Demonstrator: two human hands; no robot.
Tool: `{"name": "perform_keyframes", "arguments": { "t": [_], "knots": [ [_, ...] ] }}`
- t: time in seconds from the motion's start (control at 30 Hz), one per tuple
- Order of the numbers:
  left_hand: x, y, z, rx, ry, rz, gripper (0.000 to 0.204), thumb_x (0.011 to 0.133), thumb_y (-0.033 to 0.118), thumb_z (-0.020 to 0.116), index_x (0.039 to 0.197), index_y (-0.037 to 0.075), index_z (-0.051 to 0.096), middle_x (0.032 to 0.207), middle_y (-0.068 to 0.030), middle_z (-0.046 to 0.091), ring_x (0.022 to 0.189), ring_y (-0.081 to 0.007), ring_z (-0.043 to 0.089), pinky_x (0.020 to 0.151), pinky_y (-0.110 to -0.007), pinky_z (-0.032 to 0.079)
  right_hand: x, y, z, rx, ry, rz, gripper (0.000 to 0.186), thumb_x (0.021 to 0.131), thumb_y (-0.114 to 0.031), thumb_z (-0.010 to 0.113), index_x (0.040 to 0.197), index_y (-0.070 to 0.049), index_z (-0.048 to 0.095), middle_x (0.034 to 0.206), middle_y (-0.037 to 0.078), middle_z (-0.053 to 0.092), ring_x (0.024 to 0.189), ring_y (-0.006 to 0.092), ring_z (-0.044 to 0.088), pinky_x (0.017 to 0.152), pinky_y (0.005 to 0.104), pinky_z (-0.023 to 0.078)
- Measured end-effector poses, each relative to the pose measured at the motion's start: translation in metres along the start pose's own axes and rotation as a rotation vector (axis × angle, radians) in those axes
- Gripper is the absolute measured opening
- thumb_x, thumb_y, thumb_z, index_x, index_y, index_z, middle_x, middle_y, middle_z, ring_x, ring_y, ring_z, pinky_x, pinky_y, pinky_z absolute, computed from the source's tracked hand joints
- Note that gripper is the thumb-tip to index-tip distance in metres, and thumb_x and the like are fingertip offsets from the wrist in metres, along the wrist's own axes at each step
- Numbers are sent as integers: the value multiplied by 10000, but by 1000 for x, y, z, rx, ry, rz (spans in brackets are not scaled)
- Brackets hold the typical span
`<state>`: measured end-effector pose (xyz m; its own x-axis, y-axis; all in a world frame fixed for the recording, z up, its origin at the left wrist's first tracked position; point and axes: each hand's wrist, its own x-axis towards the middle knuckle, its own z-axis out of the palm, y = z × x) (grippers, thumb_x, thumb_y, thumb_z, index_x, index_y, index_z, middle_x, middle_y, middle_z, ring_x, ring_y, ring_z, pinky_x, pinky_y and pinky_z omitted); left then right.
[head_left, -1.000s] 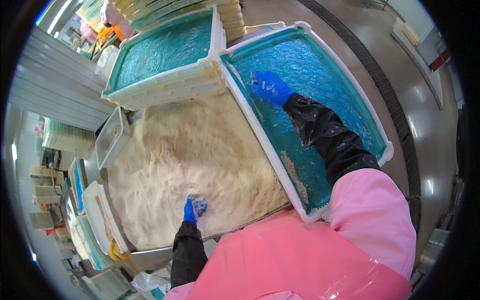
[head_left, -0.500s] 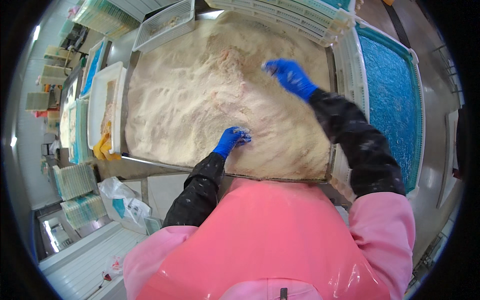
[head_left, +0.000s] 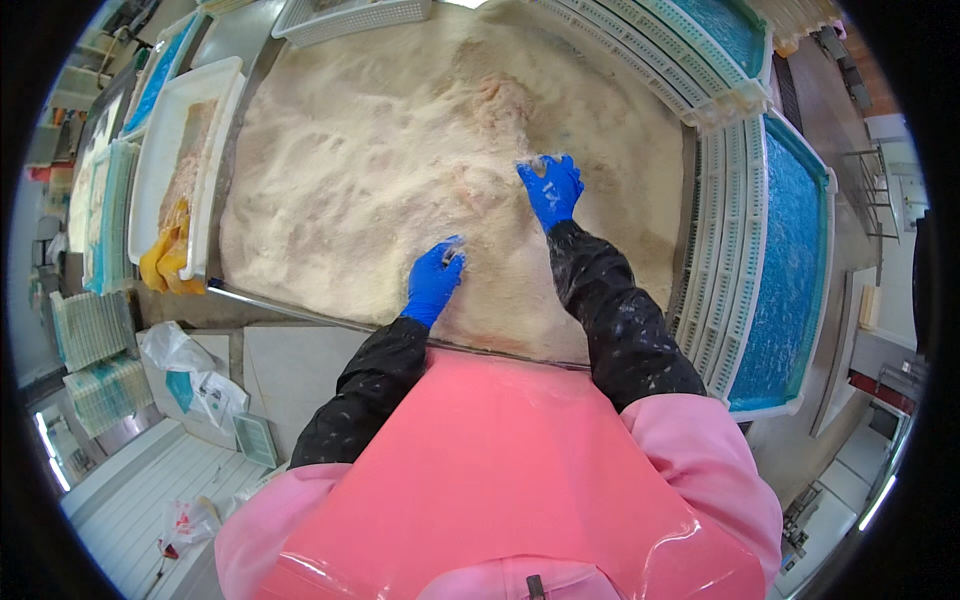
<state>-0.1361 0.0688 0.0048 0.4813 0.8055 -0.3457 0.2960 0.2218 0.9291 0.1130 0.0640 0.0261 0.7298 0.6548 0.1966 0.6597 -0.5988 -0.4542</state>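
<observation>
A wide metal-edged tray holds a thick layer of pale, crumb-like powder [head_left: 330,170]. Pinkish, crumb-dusted lumps [head_left: 500,105] lie in it toward the far side, their kind hard to make out. My left hand [head_left: 433,280], in a blue glove, is over the near middle of the powder, its fingers curved and parted with nothing visible between them. Farther out and to the right, beside the pinkish patch, my right hand [head_left: 553,195] has thumb and fingers spread, crumbs clinging to the tips. Both black sleeves are dusted with powder.
Stacked white crates [head_left: 735,250] with blue-lined tops [head_left: 790,270] line the right side. At left stands a white tub [head_left: 222,150] with yellow gloves [head_left: 170,255] over its edge. A white perforated basket [head_left: 350,20] sits at the far edge.
My right hand has come left and nearer the middle, lower in the view, and its fingers have spread. My left hand has shifted slightly left and its fingers have loosened. The view has turned somewhat.
</observation>
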Motion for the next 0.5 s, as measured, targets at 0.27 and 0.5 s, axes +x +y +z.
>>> {"name": "perform_keyframes", "arguments": {
  "t": [0.27, 0.5],
  "knots": [
    [41, 36, 0, 610, 147, 639, 353, 837, 166, 603, 1184, 107, 580, 1054, -96, 626, 900, -257, 621, 776, -309, 490, -25, 46, -8, 1081, -408, 426, 87, 844, -165, 631, 838, -79, 625, 710, -26, 576, 671, 90, 544, 615, 263, 437],
    [3, 26, 45, 302, -329, 433, 321, 832, 96, 540, 1140, 123, 622, 1186, -130, 577, 1124, -295, 526, 948, -375, 413, -123, 82, -52, 666, -504, 203, 198, 846, -207, 638, 912, -22, 617, 784, 85, 647, 687, 199, 623, 638, 295, 486]
  ]
}}
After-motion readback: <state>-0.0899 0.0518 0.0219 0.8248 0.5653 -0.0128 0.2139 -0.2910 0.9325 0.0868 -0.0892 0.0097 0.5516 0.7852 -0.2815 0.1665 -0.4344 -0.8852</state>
